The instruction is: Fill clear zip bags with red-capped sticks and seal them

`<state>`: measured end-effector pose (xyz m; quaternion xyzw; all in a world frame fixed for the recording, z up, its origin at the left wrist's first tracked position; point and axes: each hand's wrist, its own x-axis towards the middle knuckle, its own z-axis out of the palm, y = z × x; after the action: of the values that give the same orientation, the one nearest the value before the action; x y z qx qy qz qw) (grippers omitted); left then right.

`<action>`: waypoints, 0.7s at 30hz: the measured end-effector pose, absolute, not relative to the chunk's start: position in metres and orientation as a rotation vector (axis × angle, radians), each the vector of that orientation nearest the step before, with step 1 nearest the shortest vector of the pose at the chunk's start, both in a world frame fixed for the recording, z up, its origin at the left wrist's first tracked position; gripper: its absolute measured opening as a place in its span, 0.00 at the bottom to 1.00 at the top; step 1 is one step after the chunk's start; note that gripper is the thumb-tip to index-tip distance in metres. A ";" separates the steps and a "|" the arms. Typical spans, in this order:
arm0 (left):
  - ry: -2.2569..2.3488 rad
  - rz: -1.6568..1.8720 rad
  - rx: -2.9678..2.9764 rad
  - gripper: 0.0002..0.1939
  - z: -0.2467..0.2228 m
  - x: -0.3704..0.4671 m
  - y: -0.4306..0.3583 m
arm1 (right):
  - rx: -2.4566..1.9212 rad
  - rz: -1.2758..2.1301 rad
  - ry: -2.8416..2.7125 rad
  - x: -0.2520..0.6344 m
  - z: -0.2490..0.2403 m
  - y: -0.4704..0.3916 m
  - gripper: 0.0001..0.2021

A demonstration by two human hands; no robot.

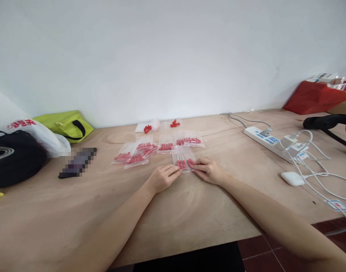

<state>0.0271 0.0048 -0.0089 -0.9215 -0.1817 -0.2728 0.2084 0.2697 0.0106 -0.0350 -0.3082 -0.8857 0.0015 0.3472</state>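
Note:
A clear plastic zip bag (183, 154) lies flat on the table in front of me, with several red pieces (181, 164) at its near end. My left hand (165, 178) has its fingers pressed together at the bag's lower left corner. At the lower right corner, my right hand (209, 170) pinches the bag's edge beside the red pieces. Just beyond are more filled bags (165, 146), some overlapping to the left (136, 158). Farther back, loose red pieces (147, 129) rest on a stack of bags, and another small red pile (174, 123) sits beside them.
To the left are a dark phone (78, 162), a black bag (17, 158), a white plastic bag (52, 138) and a lime-green bag (68, 126). On the right stand a power strip (269, 141) with cables, a white charging case (292, 178) and a red bag (314, 97). A wall rises behind.

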 end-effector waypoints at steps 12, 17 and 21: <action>-0.599 -0.752 -2.602 0.11 -0.011 0.022 0.012 | -0.854 -0.225 -2.342 0.254 -0.023 0.005 0.11; -0.539 -0.771 -2.545 0.09 -0.009 0.021 0.012 | -0.815 -0.311 -2.306 0.247 -0.025 0.007 0.10; -0.485 -0.776 -2.498 0.07 -0.006 0.020 0.012 | -0.748 -0.379 -2.293 0.232 -0.023 0.007 0.14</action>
<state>0.0196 0.0125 -0.0064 -0.9120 -0.1769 -0.2833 0.2381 0.2318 0.0068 -0.0230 -0.2879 -0.8822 -0.1459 0.3428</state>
